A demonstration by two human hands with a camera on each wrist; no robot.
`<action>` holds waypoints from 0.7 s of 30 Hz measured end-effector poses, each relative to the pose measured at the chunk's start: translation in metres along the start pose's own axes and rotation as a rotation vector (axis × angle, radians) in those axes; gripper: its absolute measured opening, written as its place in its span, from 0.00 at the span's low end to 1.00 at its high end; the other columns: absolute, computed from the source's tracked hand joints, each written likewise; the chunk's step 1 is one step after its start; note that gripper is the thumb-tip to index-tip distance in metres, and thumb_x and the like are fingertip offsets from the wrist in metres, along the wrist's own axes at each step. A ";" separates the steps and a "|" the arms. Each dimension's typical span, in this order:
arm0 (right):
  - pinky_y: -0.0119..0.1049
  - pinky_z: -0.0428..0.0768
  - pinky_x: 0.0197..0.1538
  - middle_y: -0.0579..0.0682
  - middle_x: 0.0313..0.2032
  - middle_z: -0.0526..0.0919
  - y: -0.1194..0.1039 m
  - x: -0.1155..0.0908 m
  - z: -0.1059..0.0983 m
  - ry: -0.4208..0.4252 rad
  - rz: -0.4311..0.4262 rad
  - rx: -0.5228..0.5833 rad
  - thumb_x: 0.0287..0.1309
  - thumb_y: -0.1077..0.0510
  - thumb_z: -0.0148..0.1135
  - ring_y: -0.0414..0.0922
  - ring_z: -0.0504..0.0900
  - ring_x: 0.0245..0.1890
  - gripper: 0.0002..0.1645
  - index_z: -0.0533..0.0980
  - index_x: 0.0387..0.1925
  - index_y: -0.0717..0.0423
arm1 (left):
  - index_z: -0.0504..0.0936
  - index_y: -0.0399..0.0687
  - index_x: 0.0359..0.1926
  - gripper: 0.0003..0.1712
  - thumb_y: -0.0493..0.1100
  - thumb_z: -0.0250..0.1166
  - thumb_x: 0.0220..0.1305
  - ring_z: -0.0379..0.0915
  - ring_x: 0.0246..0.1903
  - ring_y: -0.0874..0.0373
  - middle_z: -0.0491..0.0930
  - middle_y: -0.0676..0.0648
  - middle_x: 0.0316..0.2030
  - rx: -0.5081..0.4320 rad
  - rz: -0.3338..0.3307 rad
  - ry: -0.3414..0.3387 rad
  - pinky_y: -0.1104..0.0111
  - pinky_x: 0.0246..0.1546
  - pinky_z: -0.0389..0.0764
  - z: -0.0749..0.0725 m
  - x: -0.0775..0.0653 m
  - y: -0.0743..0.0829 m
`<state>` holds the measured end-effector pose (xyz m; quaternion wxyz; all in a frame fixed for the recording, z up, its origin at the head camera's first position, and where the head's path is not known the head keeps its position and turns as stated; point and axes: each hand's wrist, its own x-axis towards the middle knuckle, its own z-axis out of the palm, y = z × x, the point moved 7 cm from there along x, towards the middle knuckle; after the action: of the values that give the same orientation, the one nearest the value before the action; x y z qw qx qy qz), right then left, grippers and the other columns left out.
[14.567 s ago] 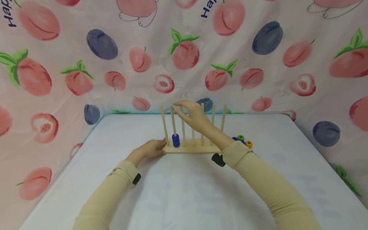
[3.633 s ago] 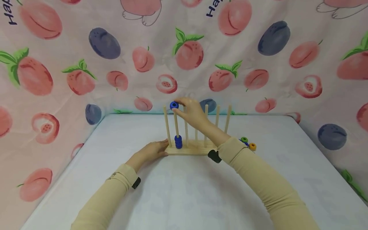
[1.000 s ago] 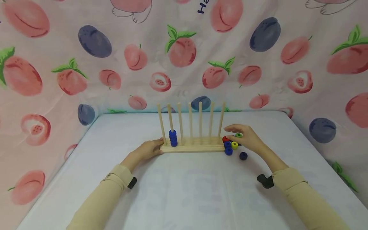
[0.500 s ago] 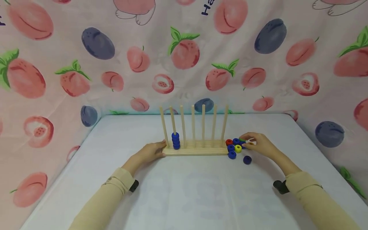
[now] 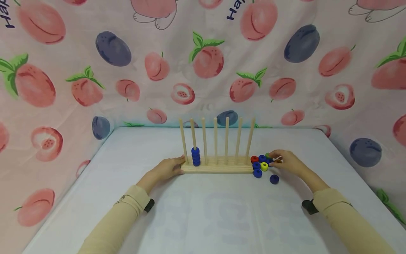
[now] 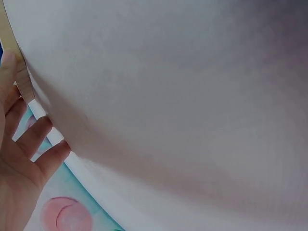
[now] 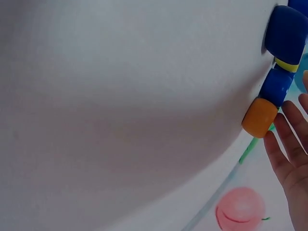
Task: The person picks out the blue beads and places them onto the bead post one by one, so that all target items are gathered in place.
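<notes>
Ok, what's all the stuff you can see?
table: 1, white, underneath
fruit-print cloth: 1, pale pink, behind table
wooden rack: 1, pale, on table
pegs: 7, pale, upright on rack
stacked beads: about 4, blue, second peg from left
loose beads: at least 5, blue, right of rack
red bead: 1, red, by rack
yellow bead: 1, yellow, among loose beads
green bead: 1, green, behind loose beads
orange bead: 1, orange, beside loose bead
wrist cameras: 2, black, at cuffs
sleeves: 2, beige, on arms
left grip: 1, bare hand, holding rack's left end
right grip: 1, bare hand, at loose beads
</notes>
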<state>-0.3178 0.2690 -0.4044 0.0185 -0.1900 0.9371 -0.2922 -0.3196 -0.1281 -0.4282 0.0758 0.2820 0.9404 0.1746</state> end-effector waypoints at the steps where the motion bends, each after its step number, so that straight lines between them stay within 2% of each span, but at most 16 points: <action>1: 0.55 0.79 0.50 0.67 0.43 0.81 0.000 0.001 0.001 -0.004 -0.001 -0.007 0.55 0.65 0.64 0.62 0.78 0.46 0.16 0.76 0.44 0.72 | 0.63 0.37 0.66 0.34 0.48 0.61 0.64 0.62 0.64 0.40 0.62 0.40 0.67 0.000 -0.002 -0.001 0.50 0.65 0.65 0.000 0.000 0.000; 6: 0.52 0.81 0.47 0.67 0.41 0.81 0.000 0.005 0.003 -0.023 -0.006 -0.069 0.53 0.65 0.65 0.60 0.80 0.43 0.16 0.76 0.42 0.72 | 0.64 0.38 0.66 0.34 0.48 0.61 0.64 0.62 0.64 0.40 0.62 0.40 0.67 0.007 -0.003 0.004 0.50 0.65 0.65 0.002 0.002 -0.002; 14: 0.44 0.81 0.41 0.63 0.39 0.81 0.001 0.010 0.012 -0.108 0.039 -0.200 0.51 0.68 0.65 0.48 0.77 0.34 0.17 0.76 0.44 0.73 | 0.63 0.38 0.66 0.34 0.48 0.60 0.64 0.61 0.65 0.39 0.60 0.40 0.68 0.010 -0.002 -0.007 0.50 0.66 0.64 0.003 0.002 -0.003; 21: 0.48 0.81 0.46 0.62 0.38 0.81 -0.005 0.006 0.009 -0.108 0.033 -0.275 0.52 0.66 0.65 0.51 0.79 0.37 0.18 0.76 0.44 0.73 | 0.63 0.36 0.66 0.34 0.46 0.61 0.64 0.61 0.65 0.39 0.61 0.39 0.67 -0.016 -0.014 -0.010 0.50 0.65 0.64 0.002 0.001 0.001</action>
<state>-0.3200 0.2584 -0.4092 0.0476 -0.1906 0.9689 -0.1502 -0.3195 -0.1256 -0.4295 0.0837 0.2755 0.9406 0.1801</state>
